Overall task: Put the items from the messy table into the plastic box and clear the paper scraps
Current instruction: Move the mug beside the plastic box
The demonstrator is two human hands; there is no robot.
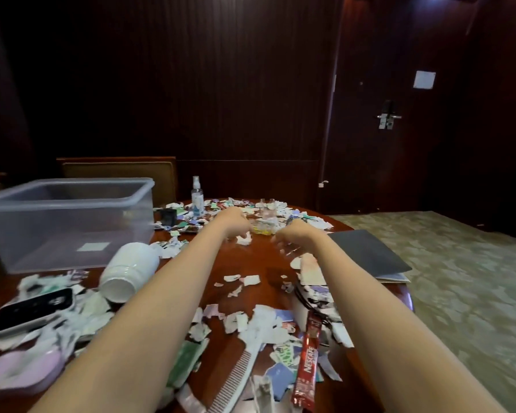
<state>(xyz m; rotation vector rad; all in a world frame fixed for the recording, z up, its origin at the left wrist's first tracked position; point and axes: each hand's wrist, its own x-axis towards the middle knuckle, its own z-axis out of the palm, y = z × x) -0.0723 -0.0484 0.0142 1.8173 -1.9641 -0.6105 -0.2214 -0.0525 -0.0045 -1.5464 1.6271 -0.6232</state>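
Both my arms reach over the round wooden table (262, 263) to its far middle. My left hand (235, 223) hovers with fingers curled down over a white paper scrap (244, 240); whether it pinches the scrap is blurred. My right hand (288, 238) hangs beside it with fingers spread downward, blurred, holding nothing I can see. A crumpled clear-and-yellow wrapper (262, 229) lies between the hands. Torn paper scraps (251, 320) cover most of the table. The clear plastic box (72, 189) stands at the far left and looks empty.
A white bottle (128, 272) lies beside the box. A spray bottle (197, 198) stands at the back. A phone (33, 311), pink case (18, 371), comb (236, 380) and Nescafe sachet (307, 362) lie near me. A dark folder (367, 254) overhangs the right edge.
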